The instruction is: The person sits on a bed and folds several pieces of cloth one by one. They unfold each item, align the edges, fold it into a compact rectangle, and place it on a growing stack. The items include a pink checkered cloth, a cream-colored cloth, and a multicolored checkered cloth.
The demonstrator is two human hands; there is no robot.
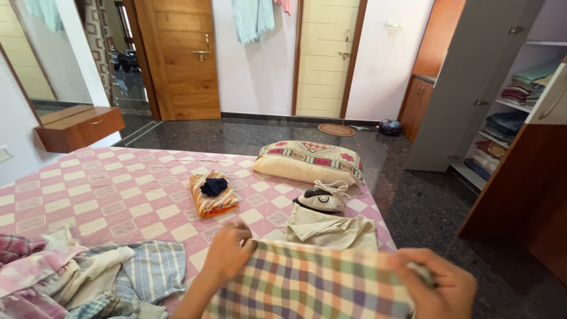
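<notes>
**Inspector:** Start at the grip. What have the hands got?

**Assistant:** Both are on the checked cloth [307, 280]. The left hand [227, 251] has its fingers curled over the upper left corner, pinching the edge. The right hand [440, 283] is closed around the upper right corner, fingers wrapped over the fabric.

**Inspector:** And the cloth itself?

**Assistant:** Stretched flat between the two hands, low and near the camera, over the front edge of the bed [106, 195]. Held by both corners, so my reading is that the hem is kept taut and level.

**Inspector:** Immediately beyond?

**Assistant:** A cream garment [331, 230] lies folded just behind the cloth, with a clothes iron [322, 201] resting at its far edge, cord looped on top. To the left of these, a folded orange striped piece [214, 201] carries a small dark bundle [214, 186].

**Inspector:** Further out?

**Assistant:** A patterned pillow [310, 162] at the far side of the bed. A loose heap of clothes [88, 274] at the person's left, well apart from the folded items, which suggests sorted and unsorted are kept separate. An open wardrobe [508, 124] with stacked fabrics stands to the right.
</notes>
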